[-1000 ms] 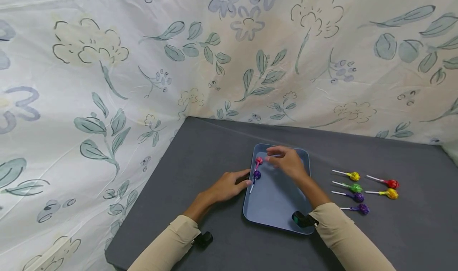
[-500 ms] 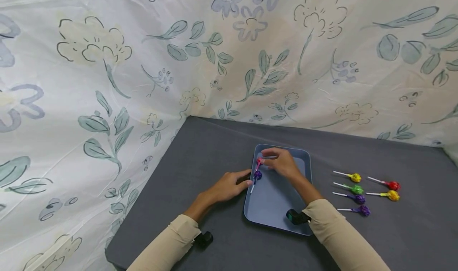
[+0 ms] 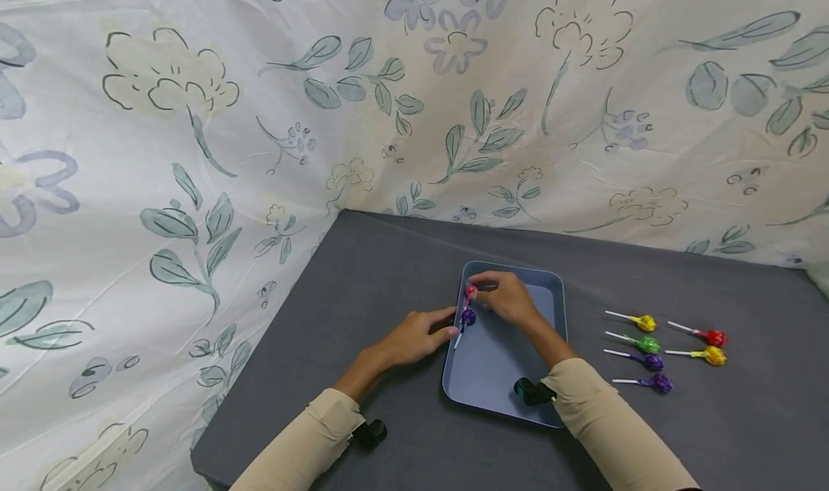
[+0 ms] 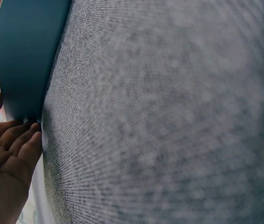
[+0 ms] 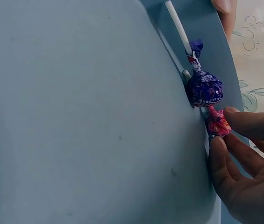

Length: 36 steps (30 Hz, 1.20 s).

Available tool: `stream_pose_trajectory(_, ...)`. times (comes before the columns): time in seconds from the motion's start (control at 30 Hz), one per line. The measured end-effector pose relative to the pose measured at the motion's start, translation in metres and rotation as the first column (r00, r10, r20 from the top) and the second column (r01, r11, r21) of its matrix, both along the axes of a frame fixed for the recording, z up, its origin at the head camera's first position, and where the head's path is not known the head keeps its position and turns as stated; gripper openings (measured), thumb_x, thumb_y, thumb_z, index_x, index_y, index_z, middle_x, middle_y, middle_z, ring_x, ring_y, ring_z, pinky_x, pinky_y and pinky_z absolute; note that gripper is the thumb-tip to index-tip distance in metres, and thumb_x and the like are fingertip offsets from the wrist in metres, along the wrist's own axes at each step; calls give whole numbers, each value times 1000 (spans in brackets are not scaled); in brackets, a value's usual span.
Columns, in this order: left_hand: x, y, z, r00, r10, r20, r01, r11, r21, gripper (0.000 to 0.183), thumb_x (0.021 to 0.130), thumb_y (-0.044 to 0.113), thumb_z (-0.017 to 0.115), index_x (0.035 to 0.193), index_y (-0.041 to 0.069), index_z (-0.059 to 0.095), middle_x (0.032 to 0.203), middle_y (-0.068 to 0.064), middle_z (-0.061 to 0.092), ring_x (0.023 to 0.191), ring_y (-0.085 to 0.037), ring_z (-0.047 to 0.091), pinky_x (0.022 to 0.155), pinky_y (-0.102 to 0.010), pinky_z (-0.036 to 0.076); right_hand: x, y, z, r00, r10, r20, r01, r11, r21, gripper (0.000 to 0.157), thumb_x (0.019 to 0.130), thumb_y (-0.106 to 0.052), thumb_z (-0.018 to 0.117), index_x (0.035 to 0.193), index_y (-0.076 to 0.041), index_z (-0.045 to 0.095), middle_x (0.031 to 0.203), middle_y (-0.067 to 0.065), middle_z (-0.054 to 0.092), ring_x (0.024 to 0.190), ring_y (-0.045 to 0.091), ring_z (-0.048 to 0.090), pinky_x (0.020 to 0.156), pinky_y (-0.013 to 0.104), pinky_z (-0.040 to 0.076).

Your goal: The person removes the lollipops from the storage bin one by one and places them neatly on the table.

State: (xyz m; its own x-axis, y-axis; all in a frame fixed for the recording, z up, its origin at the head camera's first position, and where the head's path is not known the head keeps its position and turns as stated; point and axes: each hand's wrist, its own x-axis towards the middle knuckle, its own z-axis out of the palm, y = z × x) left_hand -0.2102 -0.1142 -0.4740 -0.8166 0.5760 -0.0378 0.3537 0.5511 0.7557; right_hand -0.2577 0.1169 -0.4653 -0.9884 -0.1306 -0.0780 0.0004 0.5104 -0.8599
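A blue-grey tray (image 3: 501,397) lies on the dark cloth. My left hand (image 3: 417,336) holds its left side, thumb over the rim and fingers along the outer wall (image 4: 26,60). My right hand (image 3: 508,300) is inside the tray near its far left corner. Its thumb and fingers pinch the wrapped head of a pink lollipop (image 5: 218,123). A purple lollipop (image 5: 205,88) lies directly in front of it along the left wall, its white stick pointing toward the near side. The purple head overlaps the pink one's stick.
Right of the tray lie several wrapped lollipops: a yellow lollipop (image 3: 645,322), a green lollipop (image 3: 648,344), a red lollipop (image 3: 715,338), another yellow lollipop (image 3: 715,356) and two purple lollipops (image 3: 662,383). A floral curtain (image 3: 388,116) borders the table behind and left.
My right hand has moved left and come down onto the pink lollipop, its fingers closing round the head. The left hand has stayed at the tray's side.
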Motion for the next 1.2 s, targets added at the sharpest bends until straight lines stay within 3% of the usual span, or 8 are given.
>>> stream_pose_trajectory(0.47, -1, 1, -2, 1000, -2, -6, 2, 1000, -1, 55, 112, 36, 56, 159, 10, 49, 157, -7, 56, 144, -22, 54, 120, -46, 43, -3, 1, -5, 999, -7, -44, 9, 999, 40, 25, 97, -11, 78, 122, -4, 79, 122, 19, 76, 100, 30, 75, 75, 36, 63)
stream_pose_trajectory(0.9, -1, -1, -2, 1000, -3, -5, 3, 1000, 0, 55, 112, 38, 55, 159, 9, 50, 156, -9, 57, 144, -23, 55, 120, -46, 43, 5, 4, 5, 999, -19, -28, 20, 999, 38, 27, 100, -10, 74, 126, -3, 76, 125, 18, 75, 102, 29, 72, 77, 33, 61)
stream_pose_trajectory(1.2, 1, -3, -1, 1000, -13, 7, 13, 1000, 27, 55, 112, 36, 56, 159, 7, 49, 157, -10, 56, 145, -24, 54, 121, -48, 42, 12, 13, 13, 998, -53, -19, 54, 998, 44, 31, 101, -13, 72, 130, -1, 73, 123, 17, 74, 91, 29, 72, 71, 32, 59)
